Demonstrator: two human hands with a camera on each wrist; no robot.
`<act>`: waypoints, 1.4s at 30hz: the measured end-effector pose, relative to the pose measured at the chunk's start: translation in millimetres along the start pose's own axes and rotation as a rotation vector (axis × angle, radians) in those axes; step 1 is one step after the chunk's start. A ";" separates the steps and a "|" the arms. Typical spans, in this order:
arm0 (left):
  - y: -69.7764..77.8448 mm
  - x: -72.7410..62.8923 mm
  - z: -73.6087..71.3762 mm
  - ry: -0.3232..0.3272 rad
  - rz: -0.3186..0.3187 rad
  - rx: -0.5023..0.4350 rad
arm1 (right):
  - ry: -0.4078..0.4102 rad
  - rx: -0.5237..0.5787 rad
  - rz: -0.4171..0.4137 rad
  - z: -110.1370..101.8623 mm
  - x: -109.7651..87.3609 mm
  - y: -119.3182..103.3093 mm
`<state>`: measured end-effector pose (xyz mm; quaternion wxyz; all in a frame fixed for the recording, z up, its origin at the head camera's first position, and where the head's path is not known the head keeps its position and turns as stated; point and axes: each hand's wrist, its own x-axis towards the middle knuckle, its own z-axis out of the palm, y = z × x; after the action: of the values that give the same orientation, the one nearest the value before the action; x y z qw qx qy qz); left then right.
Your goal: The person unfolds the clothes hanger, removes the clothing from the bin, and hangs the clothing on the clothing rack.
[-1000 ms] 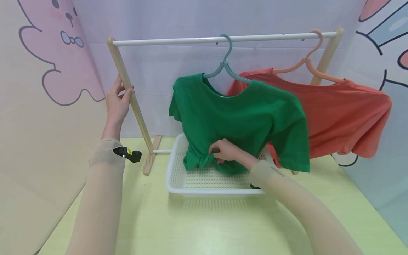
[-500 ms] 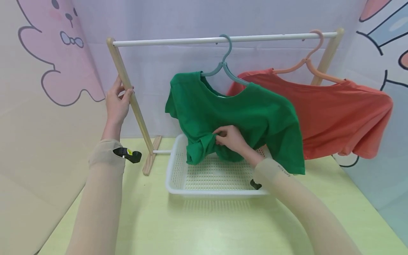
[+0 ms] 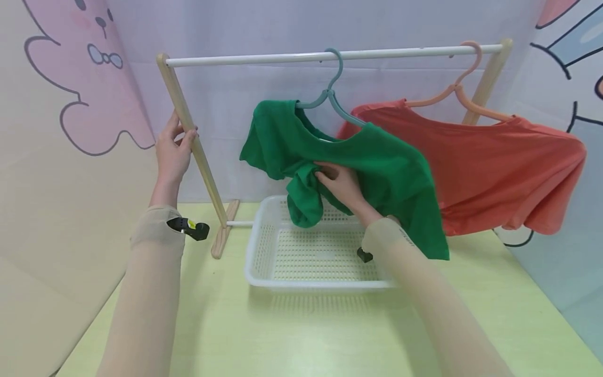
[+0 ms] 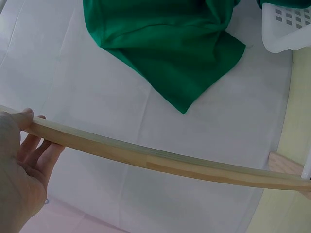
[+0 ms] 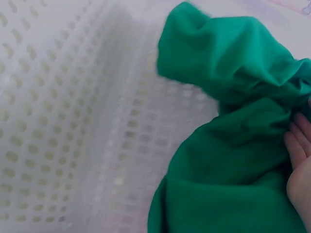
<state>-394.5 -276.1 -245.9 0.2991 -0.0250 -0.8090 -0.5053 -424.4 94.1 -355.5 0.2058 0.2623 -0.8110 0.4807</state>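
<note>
My left hand (image 3: 174,150) grips the left wooden upright (image 3: 202,162) of a small clothes rack, thumb and fingers on either side of it. A green T-shirt (image 3: 381,162) hangs from a teal hanger (image 3: 335,97) on the white rail. Its fabric is pinched at the front by my right hand (image 3: 341,183), which lifts a gathered fold; a bunched end dangles below the fingers. Part of the right hand lies outside the right wrist view, where the bunched green cloth (image 5: 233,145) fills the middle.
Under the shirt stands a white perforated basket (image 3: 320,284) on the pale table (image 3: 301,335). A red T-shirt (image 3: 499,173) hangs on an orange hanger (image 3: 466,89) at the right of the white rail (image 3: 254,61). The rack's wooden foot (image 3: 225,230) sits left of the basket.
My right hand has moved up, raising the pinched green fabric out of the basket toward the neckline. The shirt's lower front has bunched up. My left hand has stayed on the upright.
</note>
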 end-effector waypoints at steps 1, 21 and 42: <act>-0.3 0.5 0.1 0.001 0.002 -0.003 | -0.025 -0.028 0.006 2.5 -0.5 3.7; -3.6 2.3 4.7 0.018 0.019 -0.012 | -0.236 -0.403 0.041 21.4 -16.9 12.6; -5.2 3.8 2.5 0.033 0.022 -0.017 | -0.354 -0.496 -0.058 23.7 -11.6 25.0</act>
<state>-400.5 -277.5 -249.0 0.3176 -0.0280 -0.7993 -0.5094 -433.0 85.6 -389.8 0.1325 0.3067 -0.9191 0.2087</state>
